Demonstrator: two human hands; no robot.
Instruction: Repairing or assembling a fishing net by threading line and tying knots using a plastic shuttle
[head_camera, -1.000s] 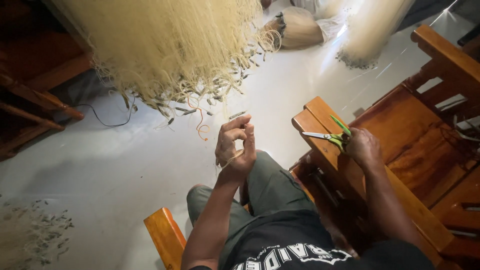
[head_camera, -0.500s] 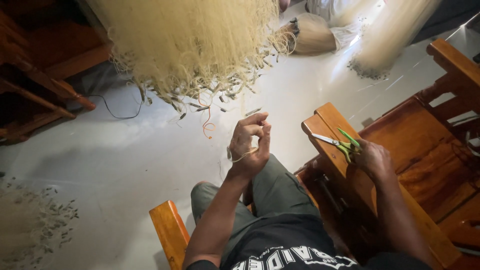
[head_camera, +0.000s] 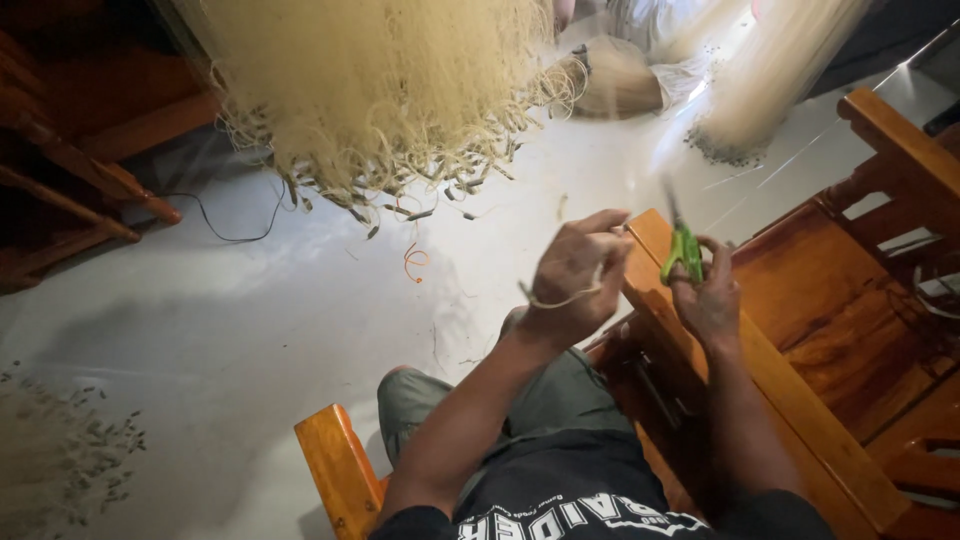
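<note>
My left hand (head_camera: 572, 272) is raised in front of me, fingers pinched on a thin pale cord (head_camera: 558, 299) that loops below the palm. My right hand (head_camera: 706, 296) holds green-handled scissors (head_camera: 682, 248) with the blades pointing up, just right of the left hand and above the wooden chair arm (head_camera: 700, 330). A large pale fishing net (head_camera: 380, 90) with small dark weights along its hem hangs ahead, above the floor.
A wooden chair (head_camera: 850, 300) stands at my right, another chair arm (head_camera: 335, 470) at my lower left, dark wooden furniture (head_camera: 70, 170) at far left. A black cable (head_camera: 235, 230) and an orange string (head_camera: 413, 257) lie on the white floor. More netting (head_camera: 760, 70) hangs at the back right; net weights (head_camera: 60, 460) lie lower left.
My right hand has lifted the scissors off the chair arm and turned them upright, closer to my left hand. The left hand still pinches the cord.
</note>
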